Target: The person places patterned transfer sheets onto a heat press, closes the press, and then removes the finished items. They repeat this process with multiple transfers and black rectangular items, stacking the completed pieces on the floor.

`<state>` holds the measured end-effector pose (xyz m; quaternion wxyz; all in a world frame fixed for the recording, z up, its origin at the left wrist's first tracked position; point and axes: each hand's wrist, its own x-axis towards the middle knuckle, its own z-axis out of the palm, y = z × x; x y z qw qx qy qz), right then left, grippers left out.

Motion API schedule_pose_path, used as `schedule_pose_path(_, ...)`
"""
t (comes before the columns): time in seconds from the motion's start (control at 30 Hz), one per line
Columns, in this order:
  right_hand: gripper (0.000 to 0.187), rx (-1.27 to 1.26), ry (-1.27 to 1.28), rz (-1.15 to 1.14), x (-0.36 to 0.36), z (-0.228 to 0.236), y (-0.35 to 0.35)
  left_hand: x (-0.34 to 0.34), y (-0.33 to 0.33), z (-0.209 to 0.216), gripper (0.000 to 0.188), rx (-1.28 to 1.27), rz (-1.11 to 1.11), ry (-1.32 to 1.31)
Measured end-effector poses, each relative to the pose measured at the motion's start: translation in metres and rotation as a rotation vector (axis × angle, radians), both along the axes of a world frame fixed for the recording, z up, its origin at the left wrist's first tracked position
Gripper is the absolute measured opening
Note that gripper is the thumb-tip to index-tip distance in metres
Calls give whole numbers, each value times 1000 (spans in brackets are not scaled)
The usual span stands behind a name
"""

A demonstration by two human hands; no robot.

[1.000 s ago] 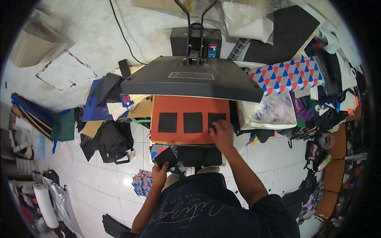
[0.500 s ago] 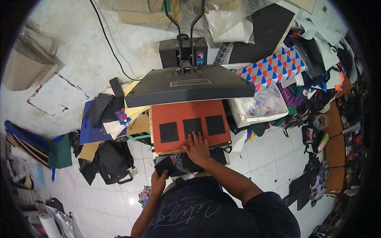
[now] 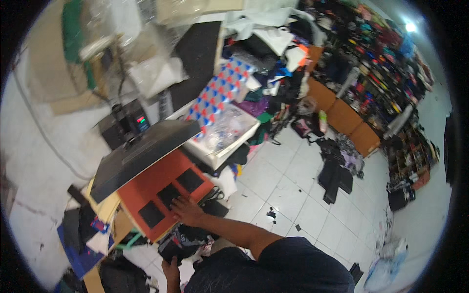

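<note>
A heat press (image 3: 146,154) stands with its dark upper plate raised over an orange-red pad (image 3: 132,194). Three flat black squares lie in a row on that pad: a left square (image 3: 151,215), a middle square (image 3: 167,194) and a right square (image 3: 189,180). My right hand (image 3: 188,212) rests on the near edge of the middle one, fingers stretched out. Nearer my body, my left hand (image 3: 171,269) is closed on a similar black square (image 3: 169,248); whether it is one piece or a stack I cannot tell. Dark printed cloth (image 3: 188,239) hangs at the pad's near edge.
A white box (image 3: 229,149) of clear plastic bags sits right of the press, beside a roll patterned in red, blue and grey (image 3: 220,90). Scissors (image 3: 215,194) lie at the pad's right corner. Piled cloth and orange-brown panels (image 3: 349,119) line the right side; black scraps dot the tiled floor (image 3: 278,190).
The view has swung to the right, so the press now appears at the left and tilted. My right hand stays on the middle square, and my left hand keeps its black piece.
</note>
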<state>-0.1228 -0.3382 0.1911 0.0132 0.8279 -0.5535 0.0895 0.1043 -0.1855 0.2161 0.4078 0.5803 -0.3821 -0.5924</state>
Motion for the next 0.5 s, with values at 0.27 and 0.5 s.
schedule_pose_path(0.27,57,181,-211,17,-4,26,-4,0,-4,17,35,26,-76,-59)
schedule_pose_path(0.5,55,-150,-175,-385,-37,12,-18,31,14,36,43,59,-5,-25)
